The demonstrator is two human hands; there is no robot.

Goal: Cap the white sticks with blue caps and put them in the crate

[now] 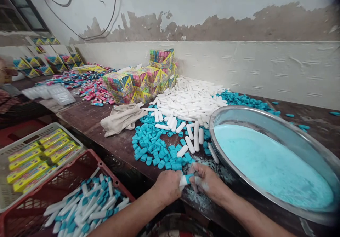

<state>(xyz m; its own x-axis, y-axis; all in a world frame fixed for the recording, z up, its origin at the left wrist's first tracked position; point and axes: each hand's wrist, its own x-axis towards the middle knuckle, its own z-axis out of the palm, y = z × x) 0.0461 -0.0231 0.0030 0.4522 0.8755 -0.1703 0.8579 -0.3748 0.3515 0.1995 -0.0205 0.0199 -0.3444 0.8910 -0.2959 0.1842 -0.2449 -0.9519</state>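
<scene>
At the table's front edge my left hand (pixel 170 184) is closed around a white plastic tube (pixel 182 181); most of the tube is hidden in the fist. A blue cap (pixel 189 178) sits on the tube's end. My right hand (pixel 208 181) pinches at the capped end, its fingers dusted with pale powder. Just beyond both hands lies a spread of loose blue caps (pixel 151 143), with several white tubes (pixel 196 138) among them. A larger heap of white tubes (pixel 190 97) rises behind.
A metal basin (pixel 212 132) of light blue powder stands at right. Left below, a red crate (pixel 34 201) holds capped tubes, beside a pale crate (pixel 79 143) with yellow boxes. A cloth (pixel 123 118), stacked display boxes (pixel 140 81) and pink and blue pieces (pixel 97 90) lie farther back.
</scene>
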